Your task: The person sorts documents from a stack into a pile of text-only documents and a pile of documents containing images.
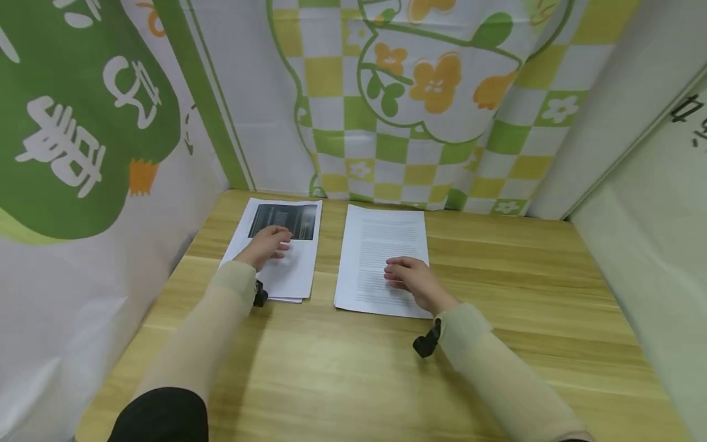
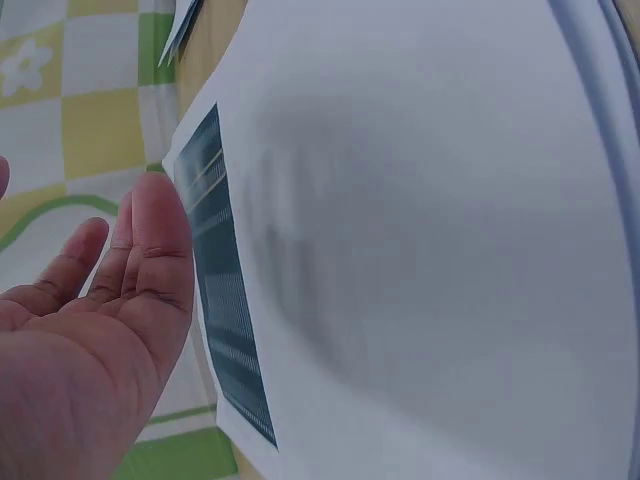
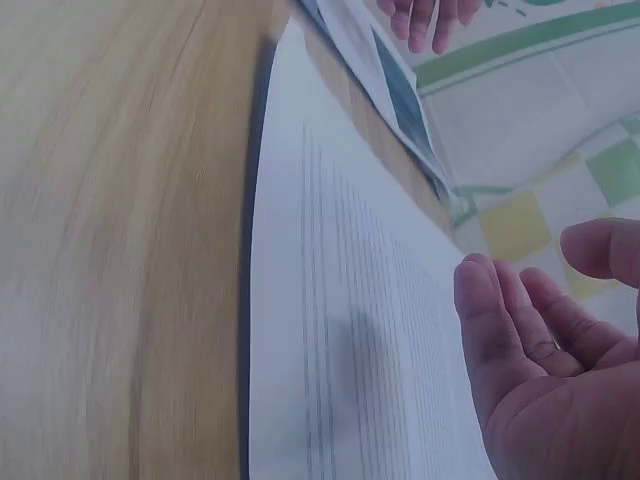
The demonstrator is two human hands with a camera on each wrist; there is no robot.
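Two stacks of paper lie on the wooden table. The left stack [image 1: 287, 270] has a dark printed picture [image 2: 222, 270] near its far edge, with blank white below. Over that stack hovers my left hand [image 1: 266, 247], its fingers loosely bent and holding nothing; its shadow falls on the page. The right stack [image 1: 381, 245] carries lines of small printed text [image 3: 370, 330]. My right hand [image 1: 417, 281] hangs above its right side with relaxed fingers and nothing in them. In the right wrist view, the thumb stands apart from the fingers [image 3: 490, 310].
A strip of wood separates the two stacks. Behind the table [image 1: 497, 270] hangs a green, yellow and white checked cloth [image 1: 386, 147]. White sheeting walls [image 1: 652, 202] stand at both sides. A small black camera [image 1: 426, 341] is strapped at the right wrist.
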